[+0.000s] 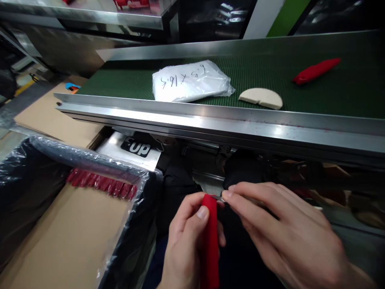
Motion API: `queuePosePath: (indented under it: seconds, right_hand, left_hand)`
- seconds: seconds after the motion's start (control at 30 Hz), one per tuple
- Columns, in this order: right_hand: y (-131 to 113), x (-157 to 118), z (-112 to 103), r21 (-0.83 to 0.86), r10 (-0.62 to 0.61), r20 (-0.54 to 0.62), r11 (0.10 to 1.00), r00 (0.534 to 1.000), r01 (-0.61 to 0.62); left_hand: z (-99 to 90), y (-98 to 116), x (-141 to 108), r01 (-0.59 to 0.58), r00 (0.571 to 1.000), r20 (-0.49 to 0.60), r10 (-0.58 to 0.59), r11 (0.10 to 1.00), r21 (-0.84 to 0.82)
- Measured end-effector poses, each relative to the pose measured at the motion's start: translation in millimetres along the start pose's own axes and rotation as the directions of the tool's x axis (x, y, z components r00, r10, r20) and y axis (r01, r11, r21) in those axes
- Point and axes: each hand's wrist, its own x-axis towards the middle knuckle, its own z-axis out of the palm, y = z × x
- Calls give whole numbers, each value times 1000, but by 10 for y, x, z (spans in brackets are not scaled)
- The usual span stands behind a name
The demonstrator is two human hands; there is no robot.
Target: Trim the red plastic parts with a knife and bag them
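Observation:
Low in the middle of the head view, my left hand (186,241) grips a long red plastic piece (211,245), with the thumb lying along its side. My right hand (282,228) pinches a small thin metal blade (217,198) between thumb and fingertips. The blade's tip touches the upper end of the red piece. Most of the blade is hidden by my right fingers, and the lower end of the red piece runs out of view.
Ahead runs a green conveyor belt (264,68) with a metal rail (186,116). On it lie a white plastic-wrapped packet (189,82), a cream half-round piece (261,97) and another red piece (317,71). At left stands a plastic-lined box (141,204) holding cardboard (69,224) and red pieces (102,182).

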Motion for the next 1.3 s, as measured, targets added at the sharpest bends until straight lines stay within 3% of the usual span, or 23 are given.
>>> queuePosePath:
  seconds: [0.3, 0.57, 0.87, 1.0, 1.13, 1.3]
  right_hand:
    - [-90, -81, 39, -9, -38, 73, 999, 997, 39]
    - [-201, -128, 96, -17, -61, 44, 998, 997, 62]
    - [-311, -179, 174, -15, -50, -15, 999, 999, 50]
    - [-226, -246, 94, 35, -60, 14, 998, 998, 59]
    - [-34, -321, -3, 95, 49, -69, 995, 996, -42]
    - [-49, -264, 58, 177, 216, -137, 965, 967, -191]
  left_hand:
    - [57, 128, 40, -72, 993, -100, 65, 995, -73]
    - [-22, 202, 133, -116, 993, -5, 117, 984, -137]
    - [-43, 305, 225, -164, 986, -46, 159, 974, -154]
    - [-52, 338, 257, -168, 986, -39, 164, 969, -183]
    - [-80, 346, 254, -164, 986, -36, 161, 966, -200]
    - [-132, 256, 181, -111, 991, 73, 113, 993, -27]
